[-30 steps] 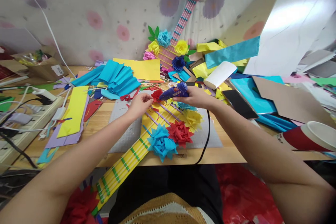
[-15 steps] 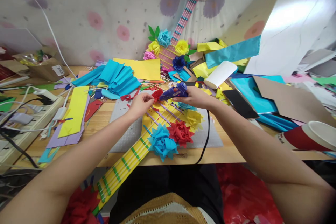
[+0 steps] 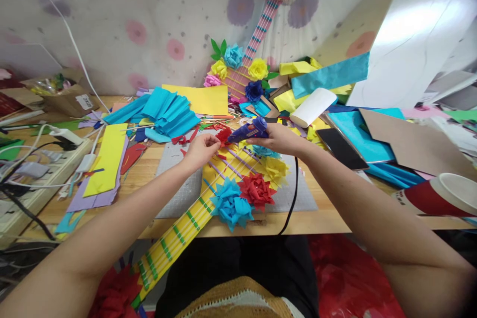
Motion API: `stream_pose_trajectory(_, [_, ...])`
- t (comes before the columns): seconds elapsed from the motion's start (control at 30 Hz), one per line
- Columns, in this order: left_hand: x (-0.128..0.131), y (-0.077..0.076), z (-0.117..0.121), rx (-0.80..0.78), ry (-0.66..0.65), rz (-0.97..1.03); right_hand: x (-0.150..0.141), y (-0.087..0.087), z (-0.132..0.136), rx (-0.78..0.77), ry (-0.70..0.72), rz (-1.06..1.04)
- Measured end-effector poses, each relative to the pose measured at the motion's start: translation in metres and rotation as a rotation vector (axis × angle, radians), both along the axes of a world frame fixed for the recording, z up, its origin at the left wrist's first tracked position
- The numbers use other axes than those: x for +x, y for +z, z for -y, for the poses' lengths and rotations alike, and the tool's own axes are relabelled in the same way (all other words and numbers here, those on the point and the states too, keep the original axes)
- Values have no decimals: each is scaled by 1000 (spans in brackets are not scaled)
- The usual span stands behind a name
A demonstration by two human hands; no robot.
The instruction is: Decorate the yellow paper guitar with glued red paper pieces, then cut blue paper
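Note:
A yellow paper guitar with purple and green strips and pale strings lies slanted across the table edge. Blue, red and yellow paper flowers sit on its body. My right hand is closed around a dark blue hot glue gun, its nozzle pointing left at a small red paper flower. At the flower's left edge, my left hand is closed in a pinch on its paper. The fingertips partly hide the pinched part.
A pink paper guitar leans on the wall behind. Blue crepe paper and yellow sheets lie at the back. A power strip stands left; a phone and a paper cup are right. The gun's black cord hangs over the edge.
The red paper flower shows a little more and appears slightly turned. Both hands stay nearly in place, with the glue gun shifted very slightly right.

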State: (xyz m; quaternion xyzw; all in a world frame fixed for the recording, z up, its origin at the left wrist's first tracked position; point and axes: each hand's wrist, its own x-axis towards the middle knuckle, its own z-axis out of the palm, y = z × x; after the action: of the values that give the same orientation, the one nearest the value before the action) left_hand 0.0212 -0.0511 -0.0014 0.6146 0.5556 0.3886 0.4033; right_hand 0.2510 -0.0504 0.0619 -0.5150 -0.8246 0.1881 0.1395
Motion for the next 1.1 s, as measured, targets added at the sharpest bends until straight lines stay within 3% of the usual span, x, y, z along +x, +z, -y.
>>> stream_pose_trajectory(0.3, [1,-4,-2,-4,-10,41,1,-1,-1,11,-8,-13])
stream_pose_trajectory(0.77, [1,1,0,-11,21,72,7,-2,-4,54,-49,-67])
stream_pose_trajectory(0.93, [1,9,4,-5,35,147,26,-9,-5,4,-244,-281])
stream_pose_trajectory(1.1, [0,20,5,28,35,327,55,-29,-8,1,-512,-557])
